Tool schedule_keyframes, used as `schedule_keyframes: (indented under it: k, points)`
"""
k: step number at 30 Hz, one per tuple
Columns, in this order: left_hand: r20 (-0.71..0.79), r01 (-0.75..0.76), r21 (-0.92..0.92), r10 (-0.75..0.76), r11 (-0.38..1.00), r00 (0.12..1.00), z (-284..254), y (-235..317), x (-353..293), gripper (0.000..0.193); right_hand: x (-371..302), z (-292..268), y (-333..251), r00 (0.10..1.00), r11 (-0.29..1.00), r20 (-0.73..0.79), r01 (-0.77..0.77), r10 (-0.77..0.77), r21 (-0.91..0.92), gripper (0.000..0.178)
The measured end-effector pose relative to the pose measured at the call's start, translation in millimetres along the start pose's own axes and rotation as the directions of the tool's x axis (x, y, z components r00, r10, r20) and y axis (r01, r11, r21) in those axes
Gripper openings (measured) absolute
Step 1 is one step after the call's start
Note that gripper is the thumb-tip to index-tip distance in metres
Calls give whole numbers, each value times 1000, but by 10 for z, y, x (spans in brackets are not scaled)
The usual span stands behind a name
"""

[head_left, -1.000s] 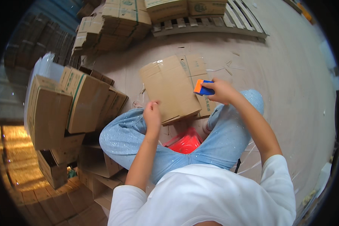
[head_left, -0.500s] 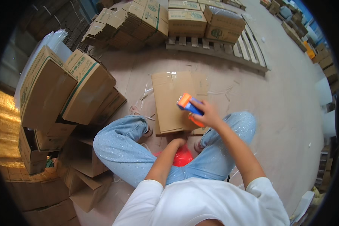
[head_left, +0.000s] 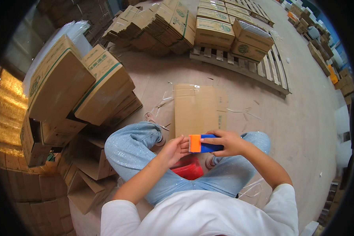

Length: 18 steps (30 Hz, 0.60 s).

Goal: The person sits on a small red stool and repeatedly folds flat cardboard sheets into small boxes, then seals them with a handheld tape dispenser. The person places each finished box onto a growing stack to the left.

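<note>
A tape dispenser [head_left: 209, 144] with an orange front and a blue body lies in my right hand [head_left: 229, 142], whose fingers wrap over its right end. My left hand [head_left: 175, 150] is open, its fingers stretched toward the orange front and at or very near it. Whether they touch it I cannot tell. Both hands are over the near end of a flattened brown cardboard piece [head_left: 196, 110] on the floor between my feet. A strip of clear tape shows at the cardboard's far edge. Under me is a red plastic thing [head_left: 188, 169], partly hidden by my legs.
Stacked cardboard boxes [head_left: 63, 84] rise at my left, with open boxes [head_left: 91, 185] below them. Folded cartons [head_left: 161, 29] stand at the back. A wooden pallet [head_left: 240, 67] bears several boxes [head_left: 214, 33]. Strap scraps [head_left: 246, 114] litter the floor.
My right hand has brought the tape dispenser lower and closer to me. My left hand has come up from the cardboard's near edge to the dispenser's orange front. The view has shifted.
</note>
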<state>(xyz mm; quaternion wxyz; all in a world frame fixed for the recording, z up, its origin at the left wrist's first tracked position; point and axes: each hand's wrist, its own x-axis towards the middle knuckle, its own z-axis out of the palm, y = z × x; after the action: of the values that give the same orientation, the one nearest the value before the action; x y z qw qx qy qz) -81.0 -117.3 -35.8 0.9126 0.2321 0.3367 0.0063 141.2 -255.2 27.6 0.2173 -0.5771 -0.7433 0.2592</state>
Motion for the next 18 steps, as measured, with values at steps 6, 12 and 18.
schedule_keyframes:
  k: [6, 12, 18]
  points:
    - [-108, -72, 71, 80, 995, 991, 115, 44, 154, 24, 107, -91, 155, 999, 999, 30, -32, 32, 5, 60]
    - [-334, -192, 305, 294, 933, 896, -195, 500, 496, 13, 326, -705, 319, 974, 974, 193, -73, 115, -213, 57]
    - [-611, -225, 582, 602, 782, 513, -1709, 1058, 897, 13, -318, -1274, 1450, 632, 671, 387, -297, 671, -679, 53]
